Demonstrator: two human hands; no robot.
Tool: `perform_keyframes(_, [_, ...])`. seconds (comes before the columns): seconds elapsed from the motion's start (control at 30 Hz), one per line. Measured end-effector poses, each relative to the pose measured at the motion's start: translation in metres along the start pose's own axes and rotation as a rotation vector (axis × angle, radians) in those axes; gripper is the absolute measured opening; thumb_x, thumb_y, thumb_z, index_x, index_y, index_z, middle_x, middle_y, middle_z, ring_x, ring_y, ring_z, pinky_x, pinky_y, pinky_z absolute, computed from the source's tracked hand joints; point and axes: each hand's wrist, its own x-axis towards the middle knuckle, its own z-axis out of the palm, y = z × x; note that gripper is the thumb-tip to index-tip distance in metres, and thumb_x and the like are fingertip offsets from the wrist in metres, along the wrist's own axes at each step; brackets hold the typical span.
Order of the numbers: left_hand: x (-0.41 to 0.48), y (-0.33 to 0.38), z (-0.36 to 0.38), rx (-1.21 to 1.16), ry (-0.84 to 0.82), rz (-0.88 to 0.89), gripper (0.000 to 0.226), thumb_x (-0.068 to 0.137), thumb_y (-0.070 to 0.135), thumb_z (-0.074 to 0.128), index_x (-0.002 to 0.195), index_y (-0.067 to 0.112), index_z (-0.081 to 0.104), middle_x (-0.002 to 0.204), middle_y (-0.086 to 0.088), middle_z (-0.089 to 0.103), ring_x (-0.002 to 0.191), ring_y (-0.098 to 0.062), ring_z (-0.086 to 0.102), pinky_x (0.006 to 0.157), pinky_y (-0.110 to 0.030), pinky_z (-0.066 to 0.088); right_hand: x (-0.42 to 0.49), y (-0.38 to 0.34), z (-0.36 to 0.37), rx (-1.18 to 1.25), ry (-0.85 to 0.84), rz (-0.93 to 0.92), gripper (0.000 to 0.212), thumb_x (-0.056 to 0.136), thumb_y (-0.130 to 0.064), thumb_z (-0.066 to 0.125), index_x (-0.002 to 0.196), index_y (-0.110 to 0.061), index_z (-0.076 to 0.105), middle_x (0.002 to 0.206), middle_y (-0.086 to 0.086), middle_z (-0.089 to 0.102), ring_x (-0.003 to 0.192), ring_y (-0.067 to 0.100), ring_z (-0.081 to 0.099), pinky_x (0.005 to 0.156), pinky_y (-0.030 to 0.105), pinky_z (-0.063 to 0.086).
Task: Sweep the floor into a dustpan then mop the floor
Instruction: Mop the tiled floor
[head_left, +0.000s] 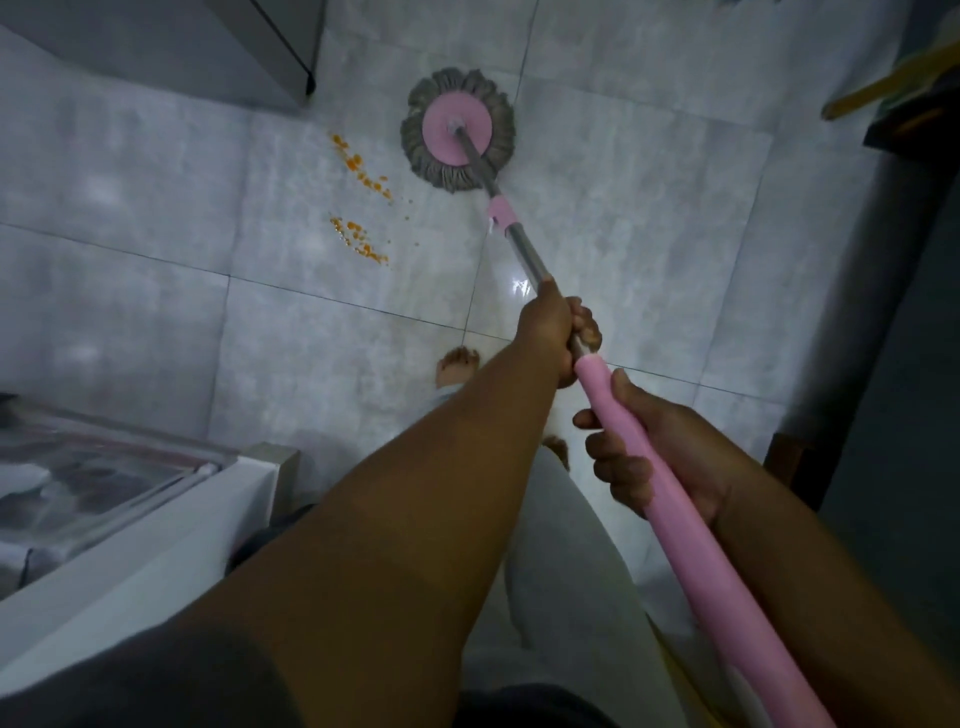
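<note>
A spin mop lies with its round head (457, 136), a pink disc ringed by grey strands, flat on the pale tiled floor (156, 171). Its metal shaft runs down to a pink handle (670, 499). My left hand (558, 332) grips the metal shaft just above the pink handle. My right hand (644, 447) grips the pink handle lower down. Two patches of orange spill (363, 208) lie on the tiles just left of the mop head, apart from it.
A grey cabinet (218, 47) stands at the top left. A white appliance with a glass lid (119, 488) is at the lower left. A yellow stick (883, 83) and dark furniture sit at the right edge. My bare feet (457, 364) stand below the mop.
</note>
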Motion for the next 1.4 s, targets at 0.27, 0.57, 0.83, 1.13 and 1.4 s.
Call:
perform_keyframes(0.27, [0.048, 0.176, 0.004, -0.008, -0.026, 0.181, 0.048, 0.106, 0.041, 0.035, 0.067, 0.012, 0.038, 0.038, 0.001, 0.034, 0.024, -0.011, 0.032, 0.032, -0.010, 0.025, 0.082, -0.119, 0.104, -0.093, -0.043, -0.095, 0.050, 0.096, -0.056, 0.043, 0.090, -0.007, 0.051, 0.056, -0.005, 0.044, 0.033, 0.003, 0.039, 0.030, 0.014, 0.035])
perform_keyframes(0.57, [0.062, 0.211, -0.019, -0.070, -0.103, 0.197, 0.048, 0.106, 0.037, 0.040, 0.066, 0.011, 0.039, 0.044, -0.003, 0.041, 0.033, -0.013, 0.043, 0.036, -0.015, 0.035, 0.105, -0.126, 0.136, -0.051, -0.139, -0.152, 0.047, 0.099, -0.051, 0.041, 0.088, -0.007, 0.052, 0.056, -0.005, 0.044, 0.034, 0.003, 0.040, 0.033, 0.011, 0.035])
perform_keyframes(0.83, [0.027, 0.069, -0.031, -0.091, -0.091, 0.141, 0.054, 0.104, 0.049, 0.035, 0.063, 0.015, 0.035, 0.038, 0.002, 0.033, 0.026, -0.010, 0.031, 0.033, -0.009, 0.026, 0.052, -0.024, 0.052, -0.057, -0.087, -0.061, 0.050, 0.095, -0.055, 0.045, 0.089, -0.006, 0.051, 0.055, -0.003, 0.043, 0.032, 0.004, 0.039, 0.030, 0.015, 0.034])
perform_keyframes(1.13, [-0.046, -0.126, -0.049, -0.188, -0.057, 0.024, 0.046, 0.103, 0.048, 0.042, 0.070, 0.016, 0.038, 0.048, 0.003, 0.034, 0.029, -0.007, 0.030, 0.030, -0.012, 0.026, -0.043, 0.110, -0.051, -0.101, -0.008, 0.052, 0.052, 0.093, -0.056, 0.049, 0.094, -0.005, 0.054, 0.056, 0.001, 0.046, 0.033, 0.008, 0.041, 0.029, 0.018, 0.036])
perform_keyframes(1.4, [-0.060, -0.139, -0.059, -0.242, 0.007, 0.041, 0.048, 0.103, 0.048, 0.040, 0.069, 0.015, 0.038, 0.046, 0.004, 0.033, 0.032, -0.007, 0.029, 0.030, -0.013, 0.025, -0.052, 0.119, -0.047, -0.163, 0.027, 0.109, 0.052, 0.092, -0.056, 0.051, 0.095, -0.005, 0.054, 0.057, 0.003, 0.048, 0.034, 0.010, 0.042, 0.031, 0.020, 0.040])
